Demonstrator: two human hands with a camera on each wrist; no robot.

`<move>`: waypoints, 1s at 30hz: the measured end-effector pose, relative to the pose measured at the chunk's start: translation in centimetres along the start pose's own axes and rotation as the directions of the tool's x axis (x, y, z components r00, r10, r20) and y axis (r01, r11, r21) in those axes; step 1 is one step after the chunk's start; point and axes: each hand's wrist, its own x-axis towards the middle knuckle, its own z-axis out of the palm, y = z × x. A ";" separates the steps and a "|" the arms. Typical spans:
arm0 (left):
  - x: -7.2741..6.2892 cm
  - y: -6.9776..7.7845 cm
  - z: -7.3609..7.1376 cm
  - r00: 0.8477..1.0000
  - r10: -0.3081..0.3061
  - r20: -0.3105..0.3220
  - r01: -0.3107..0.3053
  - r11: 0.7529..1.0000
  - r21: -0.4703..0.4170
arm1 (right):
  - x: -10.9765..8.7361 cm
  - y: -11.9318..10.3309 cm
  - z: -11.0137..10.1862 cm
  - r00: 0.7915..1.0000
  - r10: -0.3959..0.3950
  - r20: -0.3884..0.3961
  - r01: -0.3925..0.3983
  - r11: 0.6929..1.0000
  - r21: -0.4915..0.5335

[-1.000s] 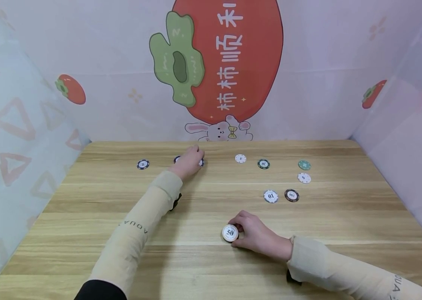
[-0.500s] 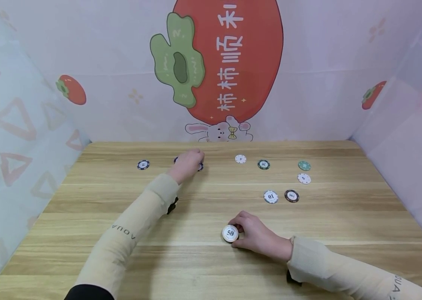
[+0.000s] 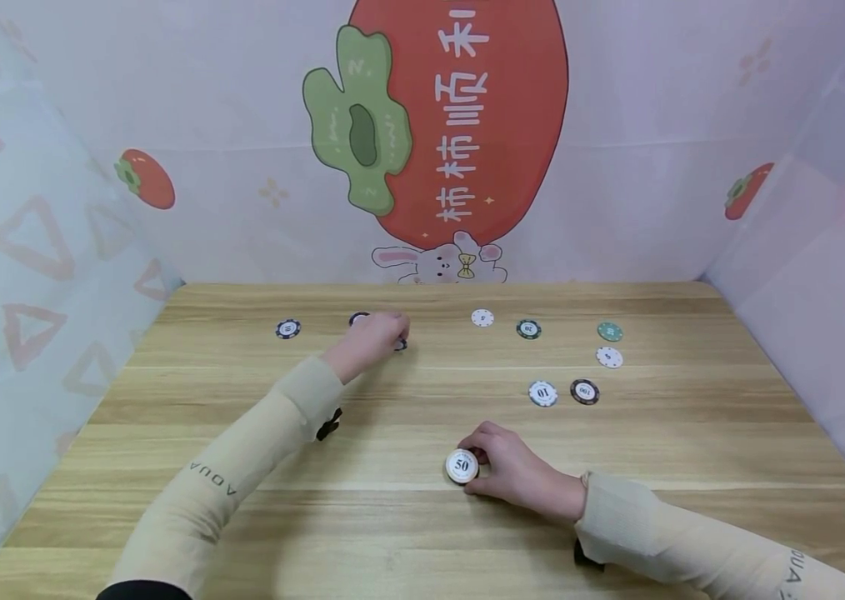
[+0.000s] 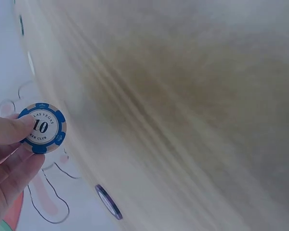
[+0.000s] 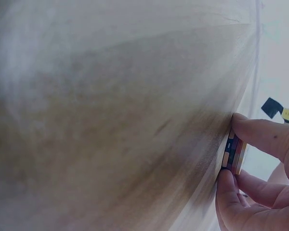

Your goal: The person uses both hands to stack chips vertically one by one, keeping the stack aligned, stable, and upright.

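Note:
My left hand (image 3: 368, 342) is over the far left part of the table. It pinches a blue-edged poker chip (image 4: 50, 132) marked 10 between thumb and fingers; in the head view most of that chip is hidden. Just behind this hand lies a dark-edged poker chip (image 3: 358, 317), partly covered. Near the front middle, my right hand (image 3: 518, 473) grips a small stack of poker chips (image 3: 462, 467) by its sides. The top chip reads 50. Several layers of the stack (image 5: 234, 153) show edge-on in the right wrist view, low against the wood.
A blue chip (image 3: 288, 328) lies far left. Toward the right are a white chip (image 3: 482, 317), a dark green chip (image 3: 528, 329), a green chip (image 3: 610, 332), another white chip (image 3: 609, 357), a pale 10 chip (image 3: 542, 393) and a black 100 chip (image 3: 584, 392). Cloth walls border the table.
My left hand has drawn back slightly toward the front with the blue-edged poker chip, uncovering more of the dark-edged one behind. The right hand and its stack have stayed in place.

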 end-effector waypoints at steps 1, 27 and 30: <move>-0.2 0.2 0.0 1.000 0.013 0.005 -0.013 1.000 -0.005 | 0.0 0.0 0.0 1.000 0.001 0.000 -0.001 1.000 -0.003; -4.1 3.3 -0.7 0.971 0.237 -0.021 -0.236 0.971 0.033 | -0.1 0.1 0.0 1.000 0.008 0.010 -0.008 1.000 0.000; -4.6 3.4 -0.6 0.961 0.274 -0.036 -0.273 0.961 0.037 | 0.0 0.0 0.0 1.000 0.016 0.015 -0.016 1.000 -0.001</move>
